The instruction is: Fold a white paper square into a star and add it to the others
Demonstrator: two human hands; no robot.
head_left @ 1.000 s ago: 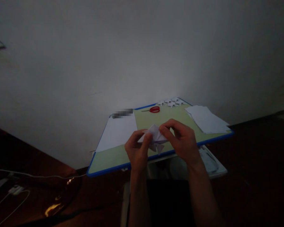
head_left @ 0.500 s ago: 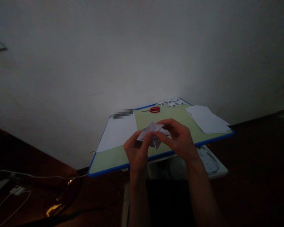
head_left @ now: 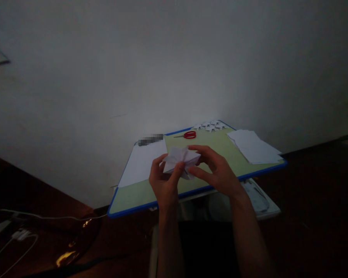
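Observation:
A folded white paper piece (head_left: 180, 159) is held above the front of a small green table with a blue rim (head_left: 197, 189). My left hand (head_left: 164, 181) pinches its left side with thumb and fingers. My right hand (head_left: 217, 172) grips its right side, fingers curled over the top and thumb beneath. Both hands are closed on the paper, which shows creases fanning out from its middle.
A white sheet (head_left: 143, 162) lies at the table's left, a stack of white sheets (head_left: 253, 146) at its right. Red scissors (head_left: 189, 134) and several small folded paper shapes (head_left: 210, 125) sit at the back edge by the wall. Cables (head_left: 20, 233) lie on the dark floor, left.
Both hands have shifted slightly left and up with the paper. The paper has been turned so a broader creased face shows, and its lower points are tucked behind the fingers.

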